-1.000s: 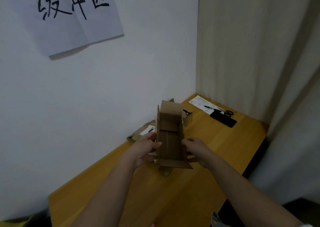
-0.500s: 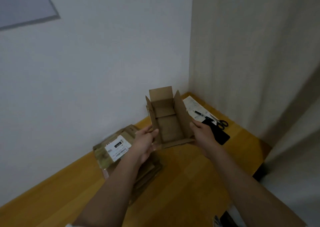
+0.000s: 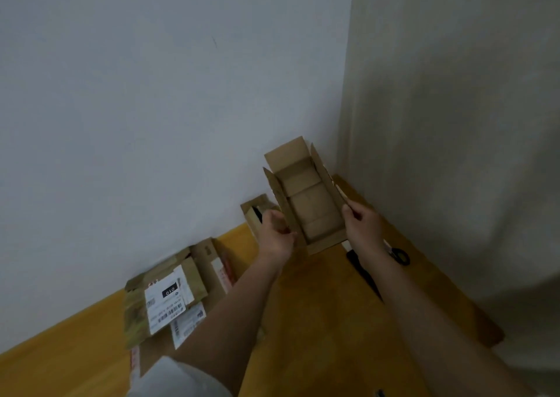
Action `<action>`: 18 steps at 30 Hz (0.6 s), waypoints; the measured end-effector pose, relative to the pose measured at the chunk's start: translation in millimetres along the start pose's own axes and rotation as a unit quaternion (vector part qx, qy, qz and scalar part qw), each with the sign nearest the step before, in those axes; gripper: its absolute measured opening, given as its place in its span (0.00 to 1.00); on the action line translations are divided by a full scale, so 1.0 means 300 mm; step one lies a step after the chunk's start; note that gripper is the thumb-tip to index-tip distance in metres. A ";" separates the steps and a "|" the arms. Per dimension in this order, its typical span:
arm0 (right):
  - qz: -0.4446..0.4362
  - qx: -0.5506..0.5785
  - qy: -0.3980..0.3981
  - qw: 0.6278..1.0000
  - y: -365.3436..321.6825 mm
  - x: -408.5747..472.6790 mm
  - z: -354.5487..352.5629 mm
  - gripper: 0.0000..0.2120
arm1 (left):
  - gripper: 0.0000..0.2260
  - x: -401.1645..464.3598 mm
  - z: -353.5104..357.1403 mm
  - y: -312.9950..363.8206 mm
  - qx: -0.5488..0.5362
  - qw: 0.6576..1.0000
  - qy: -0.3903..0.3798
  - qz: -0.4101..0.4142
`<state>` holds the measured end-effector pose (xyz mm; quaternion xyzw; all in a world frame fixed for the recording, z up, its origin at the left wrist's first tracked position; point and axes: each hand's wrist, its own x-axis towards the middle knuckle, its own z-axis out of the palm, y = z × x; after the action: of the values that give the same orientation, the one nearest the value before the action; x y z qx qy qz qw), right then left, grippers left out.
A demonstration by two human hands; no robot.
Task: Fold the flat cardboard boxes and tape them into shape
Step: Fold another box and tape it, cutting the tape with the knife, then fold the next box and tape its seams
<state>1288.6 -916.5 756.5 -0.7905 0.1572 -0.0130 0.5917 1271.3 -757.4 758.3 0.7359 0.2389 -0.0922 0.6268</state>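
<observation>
A small brown cardboard box (image 3: 315, 207) is held above the wooden table (image 3: 318, 299), its open side facing me and its flaps standing up. My left hand (image 3: 276, 233) grips the box's left wall, fingers curled over the edge. My right hand (image 3: 362, 224) holds the right wall, thumb on the rim. A pile of flattened cardboard boxes (image 3: 172, 293) with white shipping labels lies on the table against the wall, to the left of my left forearm.
Black scissors (image 3: 400, 255) and a flat black object (image 3: 363, 272) lie on the table by the right forearm. Another piece of cardboard (image 3: 257, 211) stands behind my left hand. A white wall is ahead and a beige curtain (image 3: 454, 124) hangs at the right.
The view has tilted down and left, showing more of the flat pile. The box has stayed between both hands, tilted a little more with its opening toward me.
</observation>
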 end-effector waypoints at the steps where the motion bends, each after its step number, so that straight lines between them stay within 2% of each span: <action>1: 0.001 -0.002 -0.003 1.000 0.011 0.028 0.008 0.17 | 0.13 0.021 0.012 0.002 -0.016 1.000 -0.003 -0.011; 3: 0.010 -0.009 -0.013 1.000 0.039 0.078 0.030 0.16 | 0.12 0.073 0.032 -0.009 -0.036 0.999 -0.014 -0.033; 7: 0.040 -0.047 -0.039 0.997 0.109 0.144 0.080 0.16 | 0.17 0.154 0.055 -0.066 0.052 0.997 -0.043 -0.033; 10: 0.064 -0.061 -0.078 0.993 0.157 0.178 0.112 0.17 | 0.19 0.184 0.051 -0.097 0.079 0.995 -0.046 -0.032; 15: 0.118 -0.063 -0.149 0.980 0.195 0.212 0.168 0.21 | 0.16 0.225 0.000 -0.128 0.073 0.996 -0.022 -0.051; 18: 0.114 -0.153 -0.164 0.968 0.208 0.209 0.208 0.23 | 0.17 0.216 -0.052 -0.139 0.130 0.991 0.006 -0.032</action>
<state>1346.6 -890.4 669.0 -0.8400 0.1468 0.2083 0.4791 1305.4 -722.8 696.7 0.8035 0.2526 -0.1381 0.5212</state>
